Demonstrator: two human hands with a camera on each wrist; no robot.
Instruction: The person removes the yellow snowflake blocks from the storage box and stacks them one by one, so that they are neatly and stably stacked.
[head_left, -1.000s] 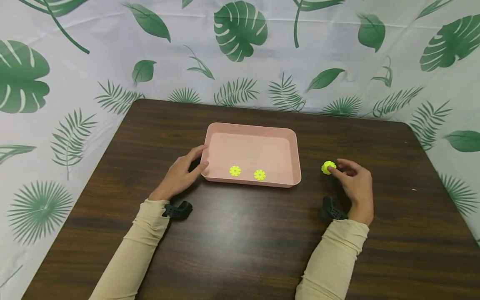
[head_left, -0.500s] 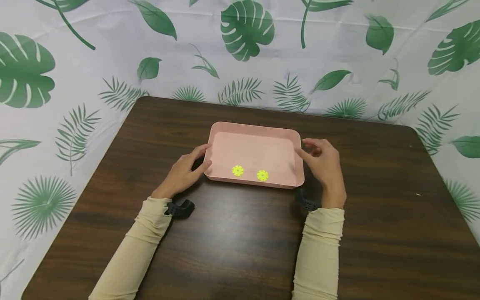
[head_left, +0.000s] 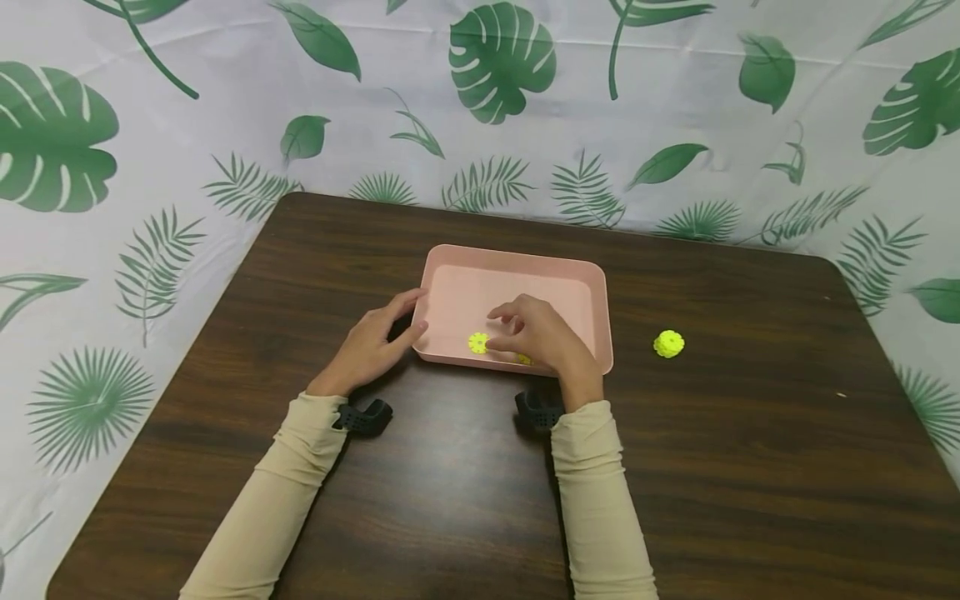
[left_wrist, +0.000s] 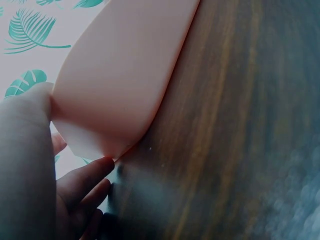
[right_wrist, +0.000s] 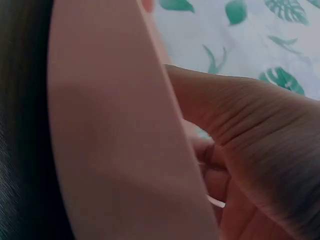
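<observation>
A pink tray (head_left: 517,260) lies on the dark table. My left hand (head_left: 371,342) holds its left end, thumb over the rim and fingers against the outer wall, as the left wrist view (left_wrist: 80,185) also shows. Inside the tray, close to its front wall, are two yellow notched plastic discs; the left disc (head_left: 477,342) is in plain sight. My right hand (head_left: 543,333) is over the tray, thumb and index finger apart, thumb tip right beside that disc. The right disc (head_left: 525,360) is mostly hidden under this hand. In the right wrist view, the tray's outer wall (right_wrist: 115,125) hides the fingertips.
A small pile of yellow discs (head_left: 668,343) sits on the table to the right of the tray. A tiny pale speck (head_left: 842,395) lies farther right. Behind the table (head_left: 465,500) hangs a white cloth (head_left: 622,117) printed with green leaves.
My right hand has let go of the yellow discs at the right and moved left across the rim to over the tray. The left hand stays at the tray's left end.
</observation>
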